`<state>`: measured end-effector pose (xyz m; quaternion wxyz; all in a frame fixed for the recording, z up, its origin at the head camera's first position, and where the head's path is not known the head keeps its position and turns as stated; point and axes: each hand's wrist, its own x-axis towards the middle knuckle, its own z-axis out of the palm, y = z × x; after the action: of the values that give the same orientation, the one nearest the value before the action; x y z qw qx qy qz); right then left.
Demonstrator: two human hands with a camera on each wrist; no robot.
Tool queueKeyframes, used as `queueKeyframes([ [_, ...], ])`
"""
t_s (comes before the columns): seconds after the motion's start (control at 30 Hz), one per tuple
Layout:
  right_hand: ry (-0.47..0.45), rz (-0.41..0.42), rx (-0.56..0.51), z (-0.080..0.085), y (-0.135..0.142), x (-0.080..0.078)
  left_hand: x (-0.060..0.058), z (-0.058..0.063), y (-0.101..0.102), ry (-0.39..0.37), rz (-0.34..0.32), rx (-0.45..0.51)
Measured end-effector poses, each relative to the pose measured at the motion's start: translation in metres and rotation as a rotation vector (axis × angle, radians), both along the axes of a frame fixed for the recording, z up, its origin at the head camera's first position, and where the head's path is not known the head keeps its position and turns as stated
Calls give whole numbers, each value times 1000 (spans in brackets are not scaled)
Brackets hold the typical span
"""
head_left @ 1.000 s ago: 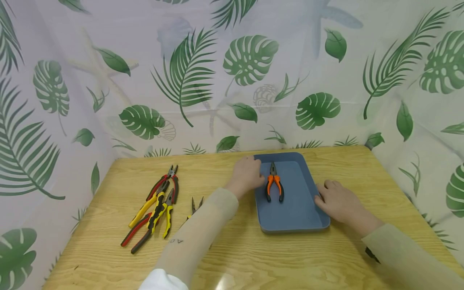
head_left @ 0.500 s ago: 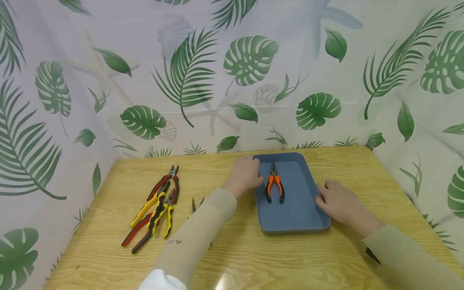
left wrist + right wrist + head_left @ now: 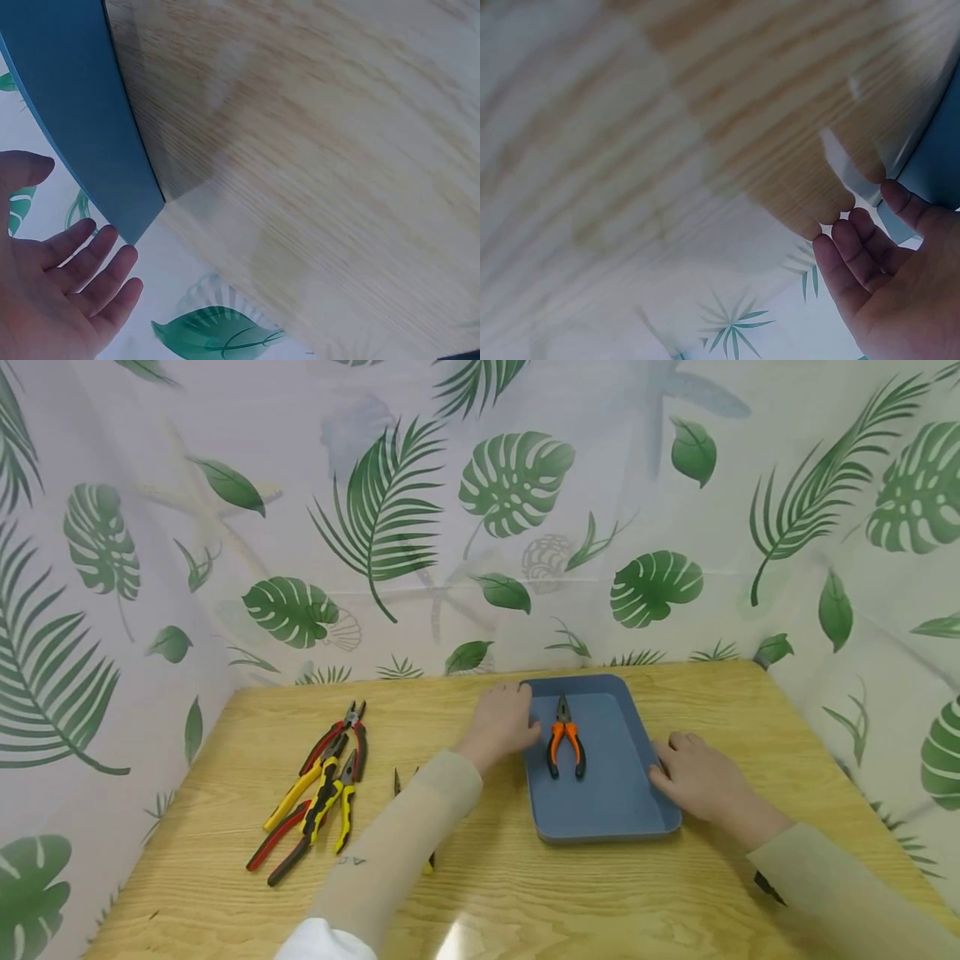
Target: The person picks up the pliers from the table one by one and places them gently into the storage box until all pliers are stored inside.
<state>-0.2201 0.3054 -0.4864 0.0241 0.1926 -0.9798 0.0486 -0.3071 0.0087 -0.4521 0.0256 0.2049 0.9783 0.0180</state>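
Observation:
A blue rectangular tray (image 3: 611, 806) lies on the wooden table, holding long-nose pliers (image 3: 563, 727) with orange and black handles. My left hand (image 3: 501, 720) is at the tray's upper left edge. In the left wrist view, its fingers (image 3: 97, 274) are loosely bent near the tray's corner, and the thumb stands apart from the wall. Beside the right wall is my right hand (image 3: 701, 777), thumb tip against or very near the tray. The right wrist view shows that hand's fingers (image 3: 844, 270) extended, their tips at the table surface. Neither hand grips anything visible.
On the left lie several overlapping pliers: one with red and black handles (image 3: 363, 747), others with yellow handles (image 3: 294, 797). Another pair of pliers (image 3: 397, 781) is mostly hidden beneath my left forearm. A leaf-printed cloth (image 3: 420, 635) stands behind the table.
My left hand has shifted slightly left relative to the tray, and a bit more of the pliers' handle shows below the forearm. The right hand and orange-handled pliers look unmoved.

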Motion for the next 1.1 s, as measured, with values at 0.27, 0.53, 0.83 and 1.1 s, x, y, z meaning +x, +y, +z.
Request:
queueKeyframes([
  [0.27,2,-1,6,-1,0,-3,3,0,-17,31,-45,-70],
  [0.53,-11,-3,3,1,0,-3,4,0,-37,16,-30,-46],
  [0.83,-10,-7,8,1,0,-3,0,-3,-56,33,7,-42],
  [1.1,1,-6,6,-4,2,-3,0,-3,-74,39,50,-11],
])
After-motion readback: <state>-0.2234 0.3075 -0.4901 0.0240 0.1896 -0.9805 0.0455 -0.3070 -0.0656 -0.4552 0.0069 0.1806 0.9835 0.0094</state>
